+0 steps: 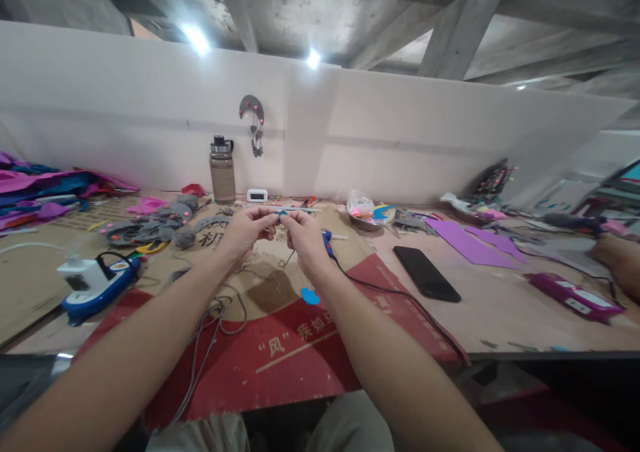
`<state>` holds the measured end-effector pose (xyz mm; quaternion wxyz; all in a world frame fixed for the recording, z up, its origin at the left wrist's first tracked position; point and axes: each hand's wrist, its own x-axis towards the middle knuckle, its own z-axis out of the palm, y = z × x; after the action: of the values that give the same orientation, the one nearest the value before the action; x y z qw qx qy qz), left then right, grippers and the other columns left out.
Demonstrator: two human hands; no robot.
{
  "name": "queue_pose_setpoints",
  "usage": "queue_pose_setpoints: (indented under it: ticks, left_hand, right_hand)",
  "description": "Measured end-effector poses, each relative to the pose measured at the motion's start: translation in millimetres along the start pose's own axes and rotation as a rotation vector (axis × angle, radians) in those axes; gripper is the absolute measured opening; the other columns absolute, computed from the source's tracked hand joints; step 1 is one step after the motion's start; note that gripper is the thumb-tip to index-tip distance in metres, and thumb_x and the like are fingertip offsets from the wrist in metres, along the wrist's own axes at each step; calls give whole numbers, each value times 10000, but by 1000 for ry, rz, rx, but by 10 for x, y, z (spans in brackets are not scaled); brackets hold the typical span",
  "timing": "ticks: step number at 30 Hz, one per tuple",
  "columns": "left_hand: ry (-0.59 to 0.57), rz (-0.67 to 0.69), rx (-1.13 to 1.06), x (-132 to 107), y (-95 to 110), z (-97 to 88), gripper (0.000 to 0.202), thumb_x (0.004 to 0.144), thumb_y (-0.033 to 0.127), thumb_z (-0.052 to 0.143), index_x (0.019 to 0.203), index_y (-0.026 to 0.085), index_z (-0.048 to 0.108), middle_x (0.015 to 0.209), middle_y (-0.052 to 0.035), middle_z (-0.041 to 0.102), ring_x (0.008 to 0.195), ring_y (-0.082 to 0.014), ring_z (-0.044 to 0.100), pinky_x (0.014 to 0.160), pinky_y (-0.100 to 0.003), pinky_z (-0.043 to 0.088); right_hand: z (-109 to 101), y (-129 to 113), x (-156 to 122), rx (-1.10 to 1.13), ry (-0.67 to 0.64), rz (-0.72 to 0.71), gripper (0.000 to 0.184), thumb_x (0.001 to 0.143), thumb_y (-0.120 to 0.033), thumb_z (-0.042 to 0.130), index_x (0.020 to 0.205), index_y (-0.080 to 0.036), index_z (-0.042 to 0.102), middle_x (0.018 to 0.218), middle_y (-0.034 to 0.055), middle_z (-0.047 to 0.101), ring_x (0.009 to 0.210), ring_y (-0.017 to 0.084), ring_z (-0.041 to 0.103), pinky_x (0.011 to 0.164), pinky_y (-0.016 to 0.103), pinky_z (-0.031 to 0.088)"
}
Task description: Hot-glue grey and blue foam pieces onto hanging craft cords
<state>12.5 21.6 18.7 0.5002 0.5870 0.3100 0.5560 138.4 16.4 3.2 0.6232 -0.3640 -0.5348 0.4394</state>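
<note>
Both my arms reach out over a workbench covered with brown and red cardboard [280, 352]. My left hand [245, 229] and my right hand [303, 232] meet fingertip to fingertip above it. Together they pinch a small blue piece [281, 213] between thumbs and forefingers. A thin grey wire [287, 260] hangs down from the hands toward the cardboard. A blue foam cut-out [310, 297] lies on the cardboard just below my right wrist. A blue-handled glue gun [327, 242] lies behind my right hand, its black cord [400, 299] trailing to the right.
A black phone [426, 273] lies to the right, purple foam sheets [467, 242] beyond it. A water bottle [223, 170] and small white clock [257, 195] stand by the white wall. Grey felt scraps [150, 229], a power strip [97, 285] sit left. Another person's arm [620, 259] rests far right.
</note>
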Motion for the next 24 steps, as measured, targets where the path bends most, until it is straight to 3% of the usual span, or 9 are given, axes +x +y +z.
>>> queue_pose_setpoints:
  ticks: [6, 11, 18, 24]
  left_hand:
    - [71, 9, 0, 8, 5, -8, 157, 636, 234, 694, 727, 127, 625, 603, 1, 582, 522, -82, 518, 450, -188, 397]
    - [43, 12, 30, 10, -10, -10, 147, 686, 250, 667, 719, 121, 607, 520, -5, 581, 402, -68, 469, 375, -180, 344]
    - [-27, -6, -48, -3, 37, 14, 178, 669, 226, 704, 789, 100, 665, 659, -23, 626, 574, -79, 569, 580, -207, 495]
    - [20, 61, 45, 19, -7, -27, 173, 679, 269, 697, 740, 112, 656, 582, -12, 596, 512, -82, 532, 518, -214, 473]
  right_hand:
    - [23, 12, -18, -95, 21, -95, 150, 720, -316, 575, 806, -194, 555, 579, -72, 492, 471, 66, 365, 485, 206, 303]
    - [0, -38, -28, -233, 67, -177, 130, 733, -305, 549, 714, -177, 550, 597, -53, 501, 536, 85, 408, 542, 225, 327]
    - [-18, -88, -34, -280, 88, -214, 116, 754, -282, 515, 709, -177, 535, 631, -41, 523, 579, 99, 444, 578, 232, 353]
    - [-15, -52, -37, -382, 101, -287, 118, 783, -292, 510, 820, -181, 529, 722, -13, 547, 645, 119, 478, 630, 249, 387]
